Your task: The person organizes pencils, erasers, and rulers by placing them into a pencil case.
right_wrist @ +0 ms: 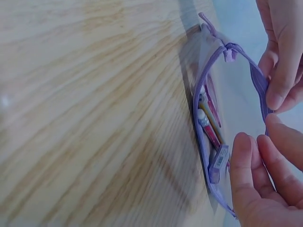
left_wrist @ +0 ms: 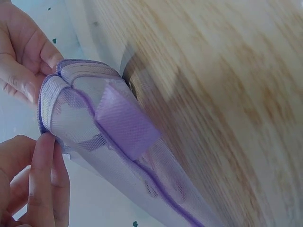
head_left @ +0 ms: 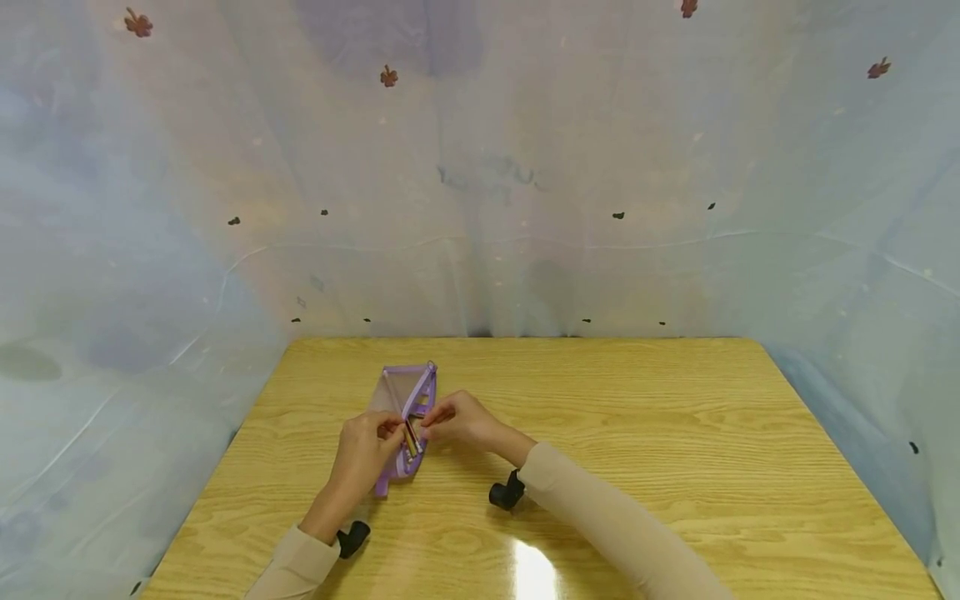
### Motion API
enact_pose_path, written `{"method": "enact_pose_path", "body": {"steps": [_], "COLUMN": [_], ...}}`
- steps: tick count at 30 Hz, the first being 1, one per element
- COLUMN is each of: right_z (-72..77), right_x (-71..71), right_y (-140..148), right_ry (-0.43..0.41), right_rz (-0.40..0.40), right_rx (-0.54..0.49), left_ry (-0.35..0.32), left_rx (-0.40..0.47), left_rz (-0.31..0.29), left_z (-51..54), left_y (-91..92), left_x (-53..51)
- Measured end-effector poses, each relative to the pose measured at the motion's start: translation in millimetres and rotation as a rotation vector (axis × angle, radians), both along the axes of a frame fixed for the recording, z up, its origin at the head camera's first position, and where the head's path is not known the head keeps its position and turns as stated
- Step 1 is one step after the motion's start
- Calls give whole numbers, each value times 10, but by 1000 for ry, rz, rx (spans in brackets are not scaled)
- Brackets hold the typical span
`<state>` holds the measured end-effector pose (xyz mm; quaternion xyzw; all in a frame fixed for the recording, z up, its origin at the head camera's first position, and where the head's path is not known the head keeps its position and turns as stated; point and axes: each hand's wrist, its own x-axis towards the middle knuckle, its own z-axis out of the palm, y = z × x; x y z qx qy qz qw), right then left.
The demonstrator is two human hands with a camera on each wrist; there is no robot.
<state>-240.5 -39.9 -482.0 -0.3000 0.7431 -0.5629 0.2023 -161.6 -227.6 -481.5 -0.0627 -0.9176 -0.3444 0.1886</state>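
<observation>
A purple mesh pencil case (head_left: 397, 385) lies on the table with its zipper side unzipped. The left hand (head_left: 366, 450) pinches one edge of the opening, seen from below in the left wrist view. Close by, the right hand (head_left: 465, 421) has its fingertips bent at the same opening and appears to pinch the zipper edge (right_wrist: 258, 80). Inside are a yellow pencil (right_wrist: 214, 118), a pink-and-white pen-like stick (right_wrist: 207, 127) and a small block with a printed label (right_wrist: 218, 163), perhaps an eraser. A purple fabric tab (left_wrist: 127, 124) sticks out from the case's end.
The wood-grain table (head_left: 637, 417) extends to the right of the case. A pale patterned curtain (head_left: 480, 167) hangs behind and at both sides. Black wrist cameras (head_left: 506, 492) sit beside each sleeve, just above the tabletop.
</observation>
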Motion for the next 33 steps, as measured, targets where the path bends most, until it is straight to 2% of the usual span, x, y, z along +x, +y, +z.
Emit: {"method": "enact_pose_path", "body": {"steps": [4,18,26,33], "right_z": [12,17,21,17], "right_x": [3,4,23,71], "right_y": [75,397,586,737], "right_ry": [11,24,44,27], "right_rz": [-3,-26,-24,-23], "right_rx": [5,56,52,43], "left_ry": [-13,10,2,10], "left_rx": [8,-3,9,8], "left_rz": [6,9,17,10], "left_z": [1,-22,-23,-29], "left_y": [0,5,19,24], "left_x": [7,10,18,9]}}
